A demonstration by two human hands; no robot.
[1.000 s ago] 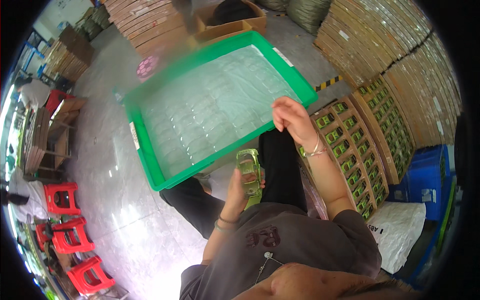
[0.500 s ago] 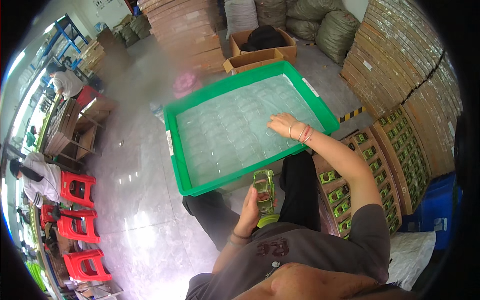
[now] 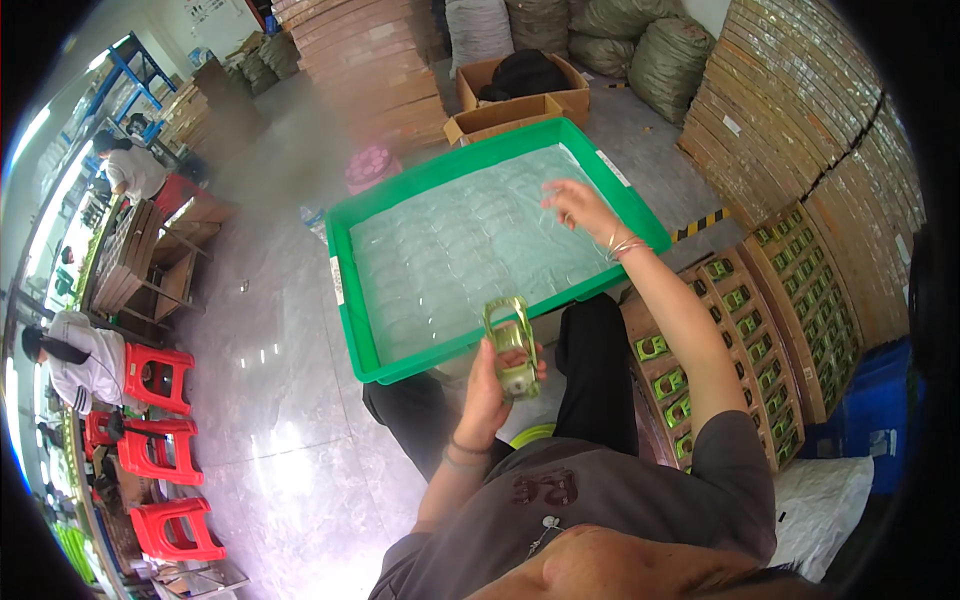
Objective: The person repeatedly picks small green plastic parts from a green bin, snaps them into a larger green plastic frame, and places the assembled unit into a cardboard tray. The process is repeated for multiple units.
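Green plastic frame (image 3: pixel 517 379) sits clamped between thumb and fingers of the person's left hand (image 3: pixel 484 397); the right hand (image 3: pixel 583 206), fingers loosely parted, hovers above a green tray (image 3: pixel 355 335) lined with clear pieces (image 3: pixel 455 255). Beside it, a partitioned cardboard box (image 3: pixel 770 328) holds similar green parts (image 3: pixel 676 411). The frame's long axis runs away from the body, looped end toward the tray.

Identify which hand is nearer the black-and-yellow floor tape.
Right. The right hand is left of the floor tape, over the green tray; the left hand is farther, lower left.
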